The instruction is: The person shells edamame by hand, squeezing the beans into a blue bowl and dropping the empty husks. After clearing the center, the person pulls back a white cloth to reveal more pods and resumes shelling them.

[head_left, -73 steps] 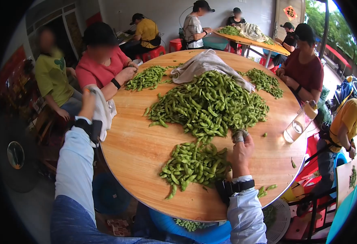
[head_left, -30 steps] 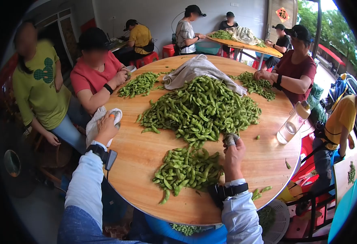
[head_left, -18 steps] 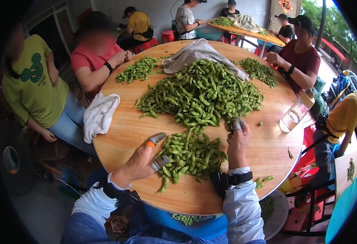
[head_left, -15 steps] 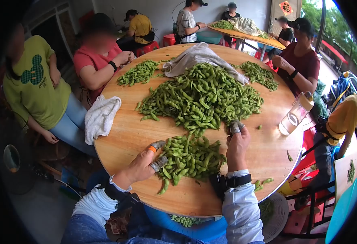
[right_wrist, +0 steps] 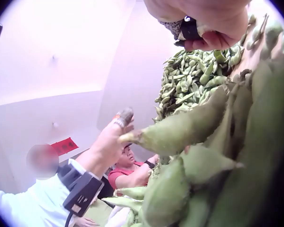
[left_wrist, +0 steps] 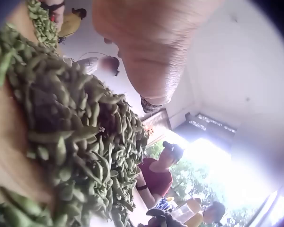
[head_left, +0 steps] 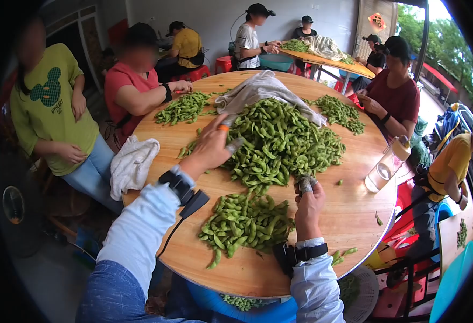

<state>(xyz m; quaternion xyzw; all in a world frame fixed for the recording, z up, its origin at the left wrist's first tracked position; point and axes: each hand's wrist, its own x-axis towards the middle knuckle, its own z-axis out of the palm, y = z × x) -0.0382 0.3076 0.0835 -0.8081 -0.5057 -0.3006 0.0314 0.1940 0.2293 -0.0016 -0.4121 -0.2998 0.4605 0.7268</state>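
My left hand (head_left: pixel 213 145) reaches over the left side of the large heap of edamame pods (head_left: pixel 290 142), its fingers extended and nothing seen in its grasp. Grey wrappings cover some fingertips, and an orange band circles one finger. In the left wrist view the hand stands above the pods. My right hand (head_left: pixel 309 207) stays at the front edge of the heap with fingers curled. The right wrist view shows it gripping a small black object (right_wrist: pixel 191 29) with a silver spot, mostly hidden. Between my arms lies a smaller pile of edamame pods (head_left: pixel 247 223).
A white towel (head_left: pixel 132 164) lies at the left rim of the round wooden table (head_left: pixel 182 231). A grey cloth (head_left: pixel 263 89) covers the heap's back. A clear bottle (head_left: pixel 383 169) stands at right. People sit around the table, and one stands at left. A blue tub (head_left: pixel 220 307) sits below.
My left hand set the white towel down at the table's left rim and let go. It went to the small pile, then forward to the large heap. The right hand stayed in place.
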